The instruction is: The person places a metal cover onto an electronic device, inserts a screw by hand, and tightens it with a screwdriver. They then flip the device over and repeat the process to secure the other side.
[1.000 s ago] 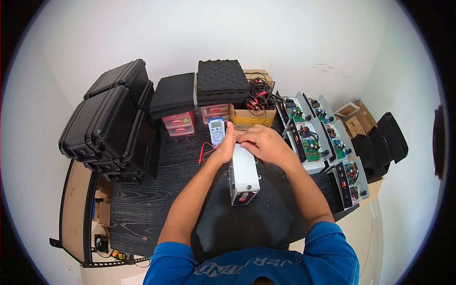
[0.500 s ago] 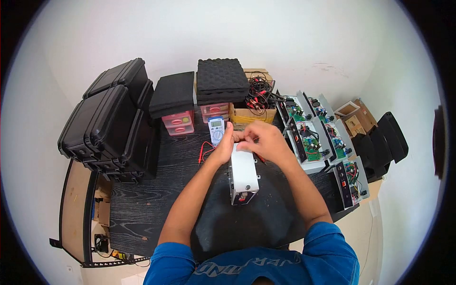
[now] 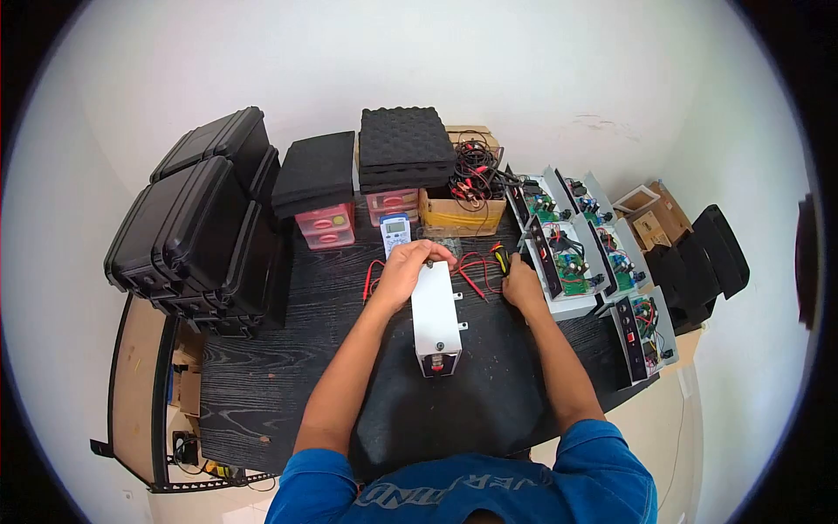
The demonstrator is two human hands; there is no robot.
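Note:
A white metal box (image 3: pixel 434 306) stands on the dark table in front of me, with a screw at each end of its top and a red part on its near end. My left hand (image 3: pixel 410 272) is at its far end, fingers curled over the edge close to the far screw. To the right of the box, my right hand (image 3: pixel 523 286) has its fingers closed at a yellow-and-black screwdriver (image 3: pixel 501 255); the fingertips are partly hidden. Red test leads (image 3: pixel 472 285) lie between the hands, and a multimeter (image 3: pixel 395 229) stands behind my left hand.
Open white enclosures with green circuit boards (image 3: pixel 572 260) line the right side. Black hard cases (image 3: pixel 188 227) are stacked at left. Foam sheets (image 3: pixel 407 144) top pink drawer units (image 3: pixel 326 227) at the back, beside a cardboard box (image 3: pixel 463 218) of cables.
My right hand has left the box's top and moved right to the screwdriver. My left hand has lowered onto the box's far end, and the box has shifted slightly left.

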